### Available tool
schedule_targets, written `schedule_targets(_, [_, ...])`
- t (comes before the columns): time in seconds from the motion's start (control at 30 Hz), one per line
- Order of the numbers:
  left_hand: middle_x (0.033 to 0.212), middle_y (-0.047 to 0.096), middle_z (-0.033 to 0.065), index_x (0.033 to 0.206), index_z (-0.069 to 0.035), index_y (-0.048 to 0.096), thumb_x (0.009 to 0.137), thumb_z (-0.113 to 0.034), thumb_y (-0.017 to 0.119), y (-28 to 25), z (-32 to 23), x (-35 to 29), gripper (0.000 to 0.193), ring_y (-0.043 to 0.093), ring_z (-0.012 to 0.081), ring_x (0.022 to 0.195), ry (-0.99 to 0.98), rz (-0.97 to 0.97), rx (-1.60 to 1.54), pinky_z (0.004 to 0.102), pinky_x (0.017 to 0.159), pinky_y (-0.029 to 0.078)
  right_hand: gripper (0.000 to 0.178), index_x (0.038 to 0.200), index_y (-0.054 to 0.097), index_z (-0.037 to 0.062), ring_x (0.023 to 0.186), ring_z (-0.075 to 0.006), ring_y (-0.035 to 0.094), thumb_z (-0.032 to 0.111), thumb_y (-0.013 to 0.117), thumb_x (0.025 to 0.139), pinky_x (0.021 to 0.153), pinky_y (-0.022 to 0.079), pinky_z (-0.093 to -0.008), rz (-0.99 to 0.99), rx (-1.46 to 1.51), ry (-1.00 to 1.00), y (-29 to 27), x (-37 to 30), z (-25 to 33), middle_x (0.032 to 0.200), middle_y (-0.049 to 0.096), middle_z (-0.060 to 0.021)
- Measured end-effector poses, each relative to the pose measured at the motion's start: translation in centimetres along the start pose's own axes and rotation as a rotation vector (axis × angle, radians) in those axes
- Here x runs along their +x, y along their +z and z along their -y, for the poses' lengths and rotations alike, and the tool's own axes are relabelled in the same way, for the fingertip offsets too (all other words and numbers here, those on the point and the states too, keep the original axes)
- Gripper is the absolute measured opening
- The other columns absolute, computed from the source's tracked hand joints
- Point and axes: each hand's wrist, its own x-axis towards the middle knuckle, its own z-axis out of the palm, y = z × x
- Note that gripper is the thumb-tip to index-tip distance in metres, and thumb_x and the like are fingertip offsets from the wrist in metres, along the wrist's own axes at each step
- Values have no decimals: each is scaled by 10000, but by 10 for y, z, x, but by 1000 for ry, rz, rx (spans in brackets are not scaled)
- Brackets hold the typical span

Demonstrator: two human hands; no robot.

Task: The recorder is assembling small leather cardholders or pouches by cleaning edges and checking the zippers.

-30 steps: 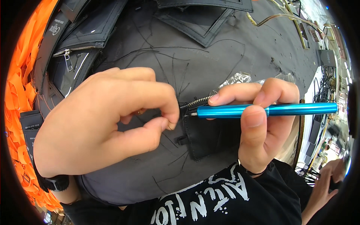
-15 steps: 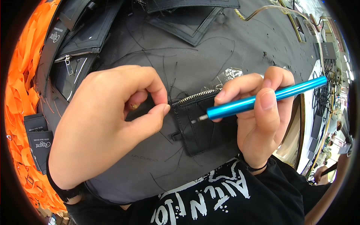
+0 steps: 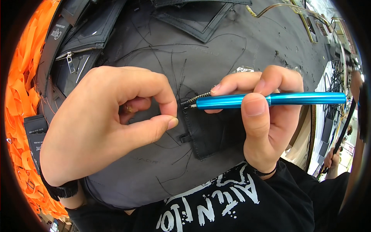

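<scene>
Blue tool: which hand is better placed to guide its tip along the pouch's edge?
Probably the right hand: it grips the blue tool, tip near the pouch. The left hand is off the tool.

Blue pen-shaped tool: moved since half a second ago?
Yes: against the black pouch, the tool tip went up-left, to near the zipper's left end.

Orange straps [image 3: 23, 104] lie heaped beyond the left edge of the desk [image 3: 232, 50], with black tags [image 3: 36, 143] along that edge, a zippered black pouch [image 3: 79, 63] toward the far left corner, more black pouches [image 3: 195, 23] by the far edge, and black cables [image 3: 337, 83] beyond the right.
</scene>
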Motion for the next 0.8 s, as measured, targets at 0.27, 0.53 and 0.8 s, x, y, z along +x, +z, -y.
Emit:
schedule_targets(0.27, [630, 491, -5, 692, -18, 598, 659, -100, 708, 0, -3, -2, 142, 326, 76, 544, -5, -5, 11, 234, 498, 247, 219, 1016, 329, 34, 659, -222, 609, 176, 475, 937, 669, 522, -318, 13, 5, -11, 1, 0, 1, 849, 599, -220])
schedule_targets(0.53, [631, 475, -10, 695, -28, 596, 658, -104, 715, 0, 2, 1, 145, 342, 76, 546, 50, -18, 8, 233, 499, 254, 217, 1018, 328, 28, 658, -221, 610, 169, 472, 937, 669, 522, -314, 0, 18, -4, 1, 1, 0, 852, 598, -225])
schedule_targets(0.8, [632, 477, -11, 695, -28, 593, 655, -95, 714, -1, 1, 1, 144, 346, 77, 546, 62, -6, 17, 231, 500, 258, 217, 1018, 331, 30, 653, -216, 613, 170, 475, 935, 668, 524, -305, -11, 2, -5, 1, 0, 1, 853, 602, -222])
